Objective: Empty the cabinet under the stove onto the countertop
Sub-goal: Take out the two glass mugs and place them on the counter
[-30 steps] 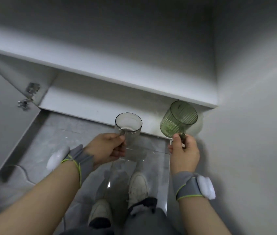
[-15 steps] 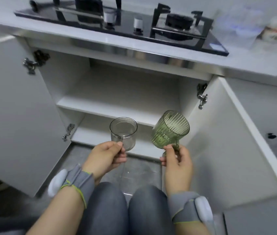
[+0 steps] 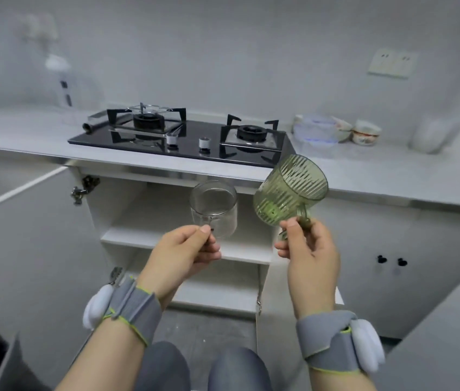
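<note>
Green ribbed cup [image 3: 290,190] sits centre-right of frame, my right hand [image 3: 310,255] pinching its handle; my left hand [image 3: 186,252] pinches the clear mug [image 3: 214,210] by its handle mid-frame, both held outside the cabinet [image 3: 183,244], presumably bound for the countertop [image 3: 378,176] above

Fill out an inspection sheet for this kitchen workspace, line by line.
Surface: pale countertop with a black two-burner stove set into it.
Job's things: clear glass cup and green ribbed cup, both held in the air before the open cabinet, not yet on the countertop.
Clutter: bowls and a blurred clear dish right of the stove.
Grippers: left hand pinches the clear glass cup's handle; right hand grips the green ribbed cup's handle, cup tilted.
Cables: nothing seen.
Surroundings: wall socket above the countertop; grey wristbands on both arms.
</note>
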